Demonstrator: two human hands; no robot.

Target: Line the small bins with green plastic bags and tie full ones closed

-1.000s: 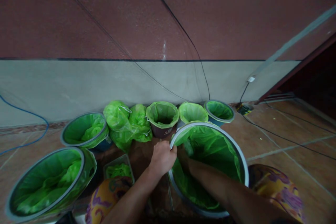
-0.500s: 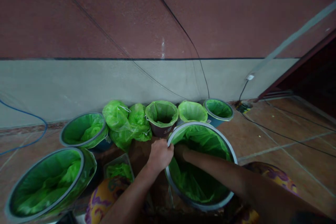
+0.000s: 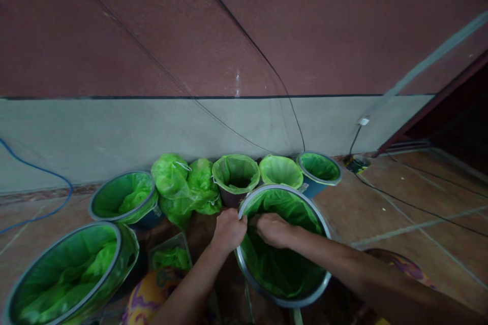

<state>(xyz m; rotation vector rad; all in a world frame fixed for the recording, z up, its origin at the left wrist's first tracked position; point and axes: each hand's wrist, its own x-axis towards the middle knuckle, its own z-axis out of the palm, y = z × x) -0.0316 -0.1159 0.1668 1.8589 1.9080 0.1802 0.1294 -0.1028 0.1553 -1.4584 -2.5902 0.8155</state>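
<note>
Green-lined bin (image 3: 282, 188), just in front of smaller bins (image 3: 282, 171): at its left, the left hand clenches the rim (image 3: 293, 303); rightward, the right hand (image 3: 273, 230) reaches inside, shadow hiding whether its fingers grasp the liner (image 3: 282, 274). Liner handling seems underway; the next move calls for a steady rim.

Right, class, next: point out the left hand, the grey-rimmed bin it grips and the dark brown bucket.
Left hand (image 3: 230, 228): head view, back of the hand.
Grey-rimmed bin (image 3: 280, 187): head view, far side of the rim.
Dark brown bucket (image 3: 231, 198): head view, front of the outer wall.
</note>
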